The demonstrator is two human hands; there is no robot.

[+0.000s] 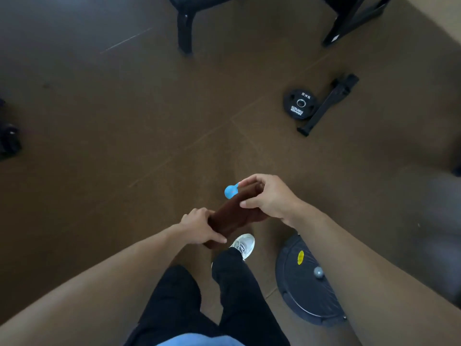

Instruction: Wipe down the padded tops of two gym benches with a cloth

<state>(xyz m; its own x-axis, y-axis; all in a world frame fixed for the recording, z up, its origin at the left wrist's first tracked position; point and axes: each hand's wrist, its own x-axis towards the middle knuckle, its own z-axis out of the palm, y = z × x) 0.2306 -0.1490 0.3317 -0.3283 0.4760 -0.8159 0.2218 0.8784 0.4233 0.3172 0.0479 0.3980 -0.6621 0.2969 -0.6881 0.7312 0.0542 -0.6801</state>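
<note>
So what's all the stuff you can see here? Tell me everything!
folded brown cloth: one, brown, held between both hands
small blue tag: one, blue, at the cloth's far end
round black weight plate: one, black, flat on the floor, right
black metal bar stand: one, black, beside the plate
black bench legs: two sets, black, top edge
dark round disc: one, grey with yellow sticker, lower right
brown floor: brown
white shoe: one
left hand: gripping the cloth
right hand: gripping the cloth
</note>
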